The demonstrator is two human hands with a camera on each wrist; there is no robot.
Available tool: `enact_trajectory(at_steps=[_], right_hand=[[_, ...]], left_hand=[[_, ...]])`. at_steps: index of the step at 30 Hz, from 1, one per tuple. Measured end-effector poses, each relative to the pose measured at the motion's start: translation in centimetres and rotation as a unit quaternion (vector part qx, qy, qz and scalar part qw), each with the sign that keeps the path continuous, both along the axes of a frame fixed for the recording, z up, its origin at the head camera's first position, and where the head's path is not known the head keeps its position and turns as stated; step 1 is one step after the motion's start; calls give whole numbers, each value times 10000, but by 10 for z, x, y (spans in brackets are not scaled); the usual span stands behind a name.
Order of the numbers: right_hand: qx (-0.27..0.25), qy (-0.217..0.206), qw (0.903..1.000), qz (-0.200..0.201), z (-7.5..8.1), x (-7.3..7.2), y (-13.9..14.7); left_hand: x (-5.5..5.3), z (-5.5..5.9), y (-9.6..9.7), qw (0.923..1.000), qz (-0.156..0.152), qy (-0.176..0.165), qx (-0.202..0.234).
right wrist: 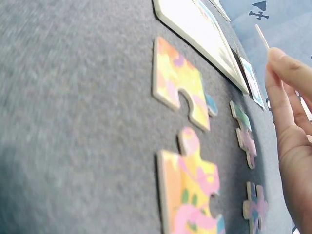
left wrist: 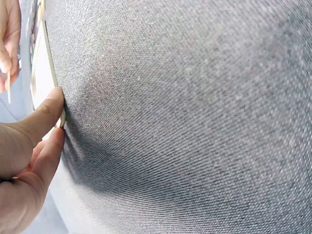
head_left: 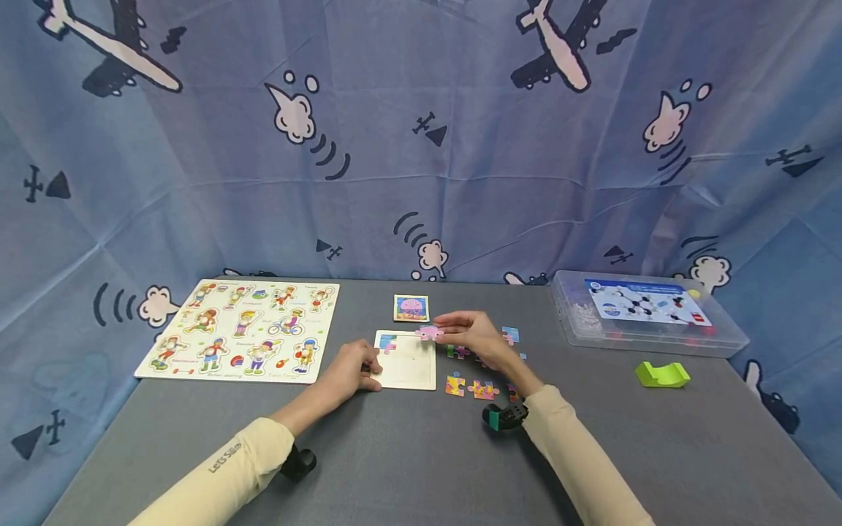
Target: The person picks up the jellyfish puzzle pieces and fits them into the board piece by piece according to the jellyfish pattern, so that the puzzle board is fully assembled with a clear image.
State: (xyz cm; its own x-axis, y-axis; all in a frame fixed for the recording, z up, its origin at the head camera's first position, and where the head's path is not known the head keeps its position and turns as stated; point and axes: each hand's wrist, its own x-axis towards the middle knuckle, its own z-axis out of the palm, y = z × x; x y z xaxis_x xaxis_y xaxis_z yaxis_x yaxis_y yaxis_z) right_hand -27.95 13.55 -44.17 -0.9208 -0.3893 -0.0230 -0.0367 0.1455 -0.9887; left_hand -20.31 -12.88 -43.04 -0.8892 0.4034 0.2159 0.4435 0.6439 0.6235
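Note:
A white puzzle tray (head_left: 408, 371) lies on the grey table, with a blue and pink piece (head_left: 387, 343) in its upper left corner. My left hand (head_left: 349, 371) holds the tray's left edge between thumb and fingers, as the left wrist view also shows at the tray edge (left wrist: 45, 68). Over the tray's upper right corner, my right hand (head_left: 475, 337) pinches a pink puzzle piece (head_left: 429, 332); in the right wrist view that piece (right wrist: 262, 37) appears edge-on, raised off the table. Loose yellow and pink pieces (right wrist: 187, 190) lie right of the tray, some partly hidden by the right arm.
Behind the tray is a small picture card (head_left: 411, 307) with a pink jellyfish-like figure. A large board of cartoon children (head_left: 240, 329) lies at the left. At the right are a clear plastic case (head_left: 647, 314) and a bright green curved block (head_left: 662, 375). A blue curtain hangs behind.

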Motion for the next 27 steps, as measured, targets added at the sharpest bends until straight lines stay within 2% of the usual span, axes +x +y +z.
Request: enact_trajectory(at_steps=[9, 15, 23, 27], right_hand=[[-208, 21, 9996, 180, -5, 1, -12], [-182, 31, 9997, 138, -6, 5, -21], [106, 80, 9996, -246, -6, 8, -32], [286, 200, 9989, -329, -5, 9, -37]], left_hand=[[-1, -1, -1, 10000, -24, 67, 4], [-1, -2, -1, 9997, -85, 225, 49], [-1, -2, 0, 9999, -18, 87, 111], [-1, -3, -1, 9998, -71, 173, 99]])
